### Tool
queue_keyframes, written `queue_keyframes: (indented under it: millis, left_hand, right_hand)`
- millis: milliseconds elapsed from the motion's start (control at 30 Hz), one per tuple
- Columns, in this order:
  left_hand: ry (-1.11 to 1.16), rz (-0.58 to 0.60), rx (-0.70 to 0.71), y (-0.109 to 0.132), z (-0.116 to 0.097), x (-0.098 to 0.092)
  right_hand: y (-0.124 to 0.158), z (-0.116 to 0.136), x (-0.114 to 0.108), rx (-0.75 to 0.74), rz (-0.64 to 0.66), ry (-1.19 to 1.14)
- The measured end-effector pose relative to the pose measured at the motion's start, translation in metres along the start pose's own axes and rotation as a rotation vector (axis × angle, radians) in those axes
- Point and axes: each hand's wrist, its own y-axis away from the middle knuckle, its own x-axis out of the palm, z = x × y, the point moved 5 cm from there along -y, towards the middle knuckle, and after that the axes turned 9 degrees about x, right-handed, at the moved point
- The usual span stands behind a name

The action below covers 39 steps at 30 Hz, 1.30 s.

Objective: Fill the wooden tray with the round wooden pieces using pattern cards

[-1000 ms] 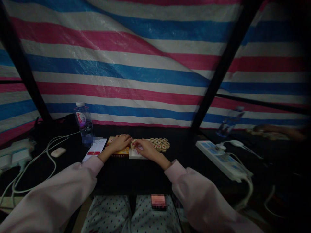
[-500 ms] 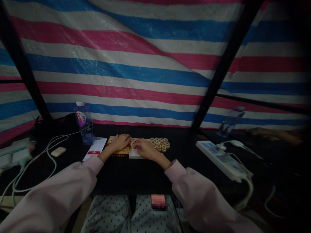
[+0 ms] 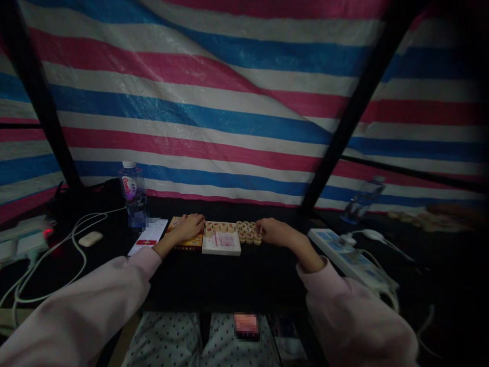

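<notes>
right hand [image 3: 277, 233]: fingers loosely curled, tips touching the right edge of the loose wooden discs [image 3: 249, 232], just right of frame centre | left hand [image 3: 189, 228]: flat on the yellow box [image 3: 186, 239], holding nothing | white tray [image 3: 221, 242]: between the hands, row of discs along its far edge | nearer the discs: right hand

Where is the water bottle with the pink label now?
In the head view the bottle stands upright on the left, at the back of the black table, near the striped tarp and behind the white card.
</notes>
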Motion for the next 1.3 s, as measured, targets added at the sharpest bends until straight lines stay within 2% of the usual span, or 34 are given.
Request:
queue_keyframes:
  millis: [100,333,533,700,867,967,1133,1200,1300]
  left_hand:
    - [0.000,-0.006,0.012,0.001,-0.001,-0.001]
    - [-0.027,0.003,-0.002,0.000,0.000,0.000]
    - [-0.034,0.007,-0.009,-0.001,0.001,0.003]
    - [-0.043,0.010,-0.008,-0.002,0.003,0.006]
    - [-0.058,0.017,-0.011,-0.002,0.005,0.006]
    - [-0.058,0.018,-0.007,-0.002,0.005,0.006]
    - [-0.048,0.014,-0.005,-0.002,0.003,0.004]
    - [-0.046,0.011,-0.002,-0.001,0.002,0.004]
    - [-0.046,0.005,0.005,-0.001,0.001,0.003]
  right_hand:
    - [-0.002,-0.014,0.008,0.081,0.014,0.051]
    - [-0.023,-0.005,0.034,0.060,-0.089,-0.003]
    - [-0.027,-0.012,0.033,0.029,-0.097,-0.088]
    - [-0.027,0.004,0.017,-0.178,-0.333,-0.399]
    - [-0.030,0.018,0.021,-0.283,-0.367,-0.588]
    - [-0.028,0.007,0.022,-0.261,-0.334,-0.586]
    - [-0.022,-0.036,0.019,-0.098,-0.278,-0.435]
    - [-0.021,-0.050,0.024,-0.061,-0.252,-0.408]
    - [-0.024,-0.058,0.040,-0.082,-0.197,-0.428]
